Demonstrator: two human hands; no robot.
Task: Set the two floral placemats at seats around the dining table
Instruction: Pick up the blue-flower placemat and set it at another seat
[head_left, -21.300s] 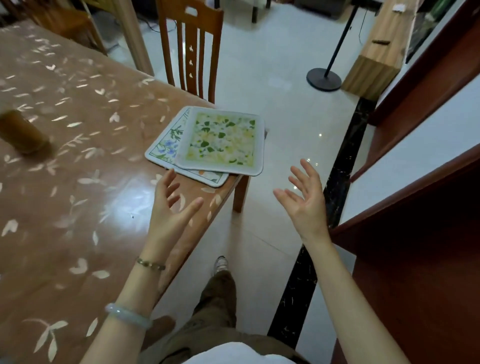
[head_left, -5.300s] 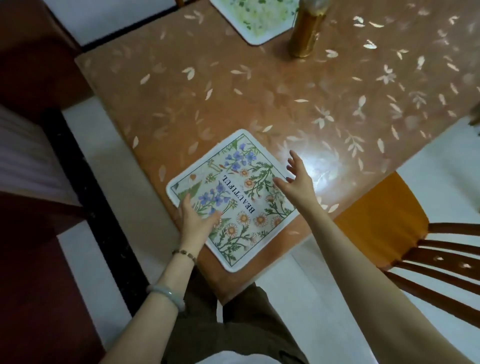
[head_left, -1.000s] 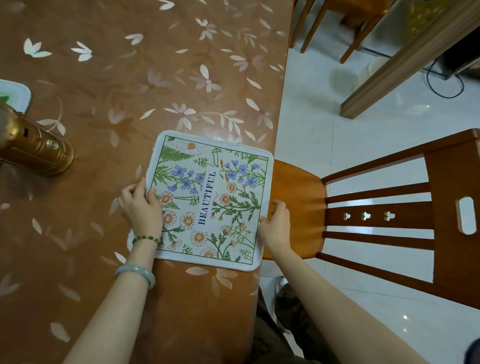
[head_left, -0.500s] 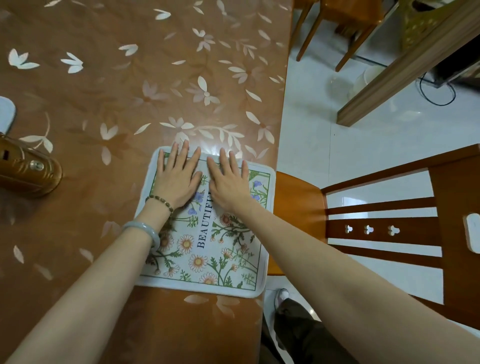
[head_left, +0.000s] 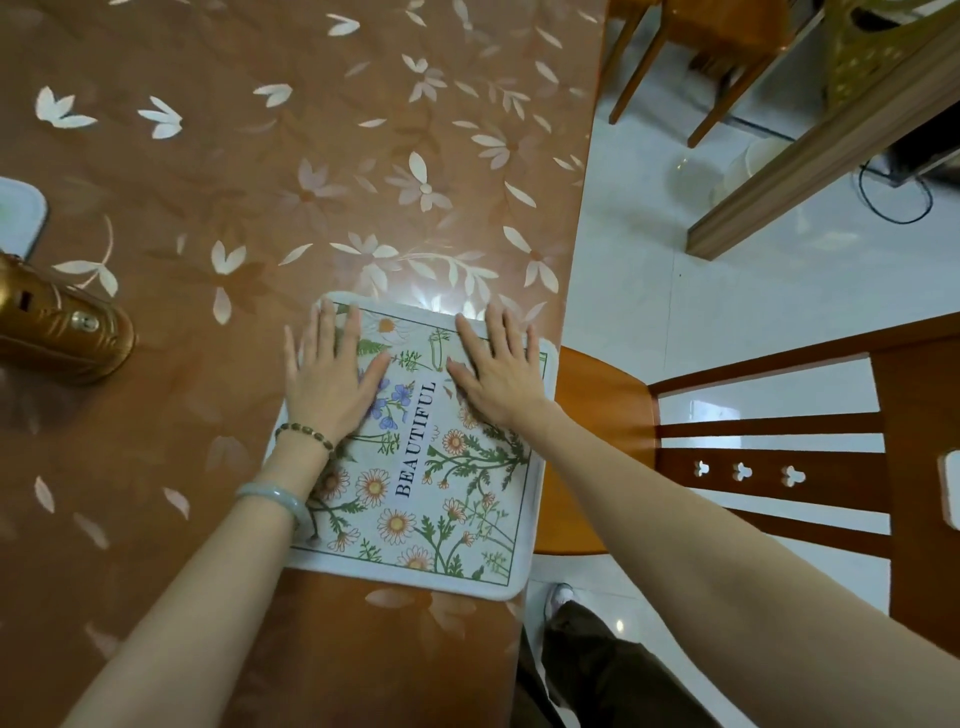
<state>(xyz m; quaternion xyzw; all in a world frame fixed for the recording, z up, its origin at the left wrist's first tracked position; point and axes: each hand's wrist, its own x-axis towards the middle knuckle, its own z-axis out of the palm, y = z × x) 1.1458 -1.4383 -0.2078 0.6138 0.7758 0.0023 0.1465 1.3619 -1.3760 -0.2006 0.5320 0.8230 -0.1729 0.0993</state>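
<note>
Both hands, left (head_left: 327, 376) and right (head_left: 501, 371), lie flat with fingers spread on the placemat (head_left: 415, 467), gripping nothing, beside the chair (head_left: 769, 457).

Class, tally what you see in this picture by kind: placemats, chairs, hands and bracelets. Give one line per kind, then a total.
Placemats: 2, the daisy placemat and a second mat's corner
Chairs: 2, near chair, far chair
Hands: 2, left hand, right hand
Bracelets: 2, beaded bracelet, pale bangle
Total: 8
</note>
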